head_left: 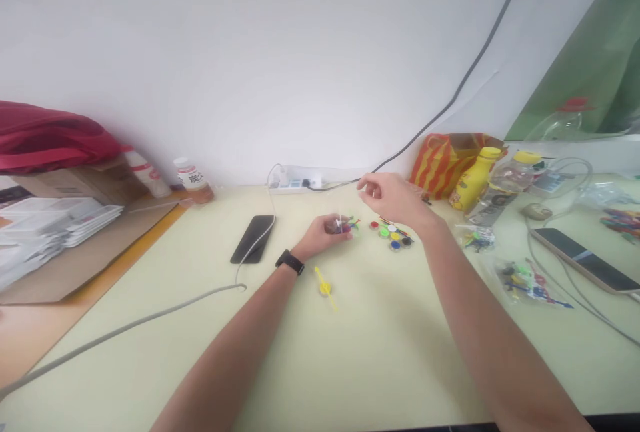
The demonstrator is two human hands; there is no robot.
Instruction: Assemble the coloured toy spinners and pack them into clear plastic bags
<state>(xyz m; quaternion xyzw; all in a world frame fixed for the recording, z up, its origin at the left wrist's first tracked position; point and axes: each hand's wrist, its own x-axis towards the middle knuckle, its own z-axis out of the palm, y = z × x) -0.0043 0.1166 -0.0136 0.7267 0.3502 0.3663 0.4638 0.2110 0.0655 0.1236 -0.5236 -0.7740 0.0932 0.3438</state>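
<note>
My left hand (pixel 324 235), with a black band on its wrist, is closed round a small clear plastic bag (pixel 345 224) of coloured plastic pieces, just above the table. My right hand (pixel 390 197) is raised higher, to the right of the bag. Its fingers are curled together, and what they hold, if anything, I cannot make out. Below it lies a group of small round pieces (pixel 395 237) in red, green, white, yellow, blue and black, with thin sticks among them. A yellow spinner-like piece with a pointed arrow (pixel 325 288) lies nearer me.
A black phone (pixel 253 239) with a cable lies left; another phone (pixel 585 259) lies right. Filled clear bags (pixel 533 282) sit on the right. Bottles (pixel 475 179) and a striped bag (pixel 435 162) stand behind. White trays (pixel 55 219) rest on cardboard at left. A power strip (pixel 293 182) meets the wall.
</note>
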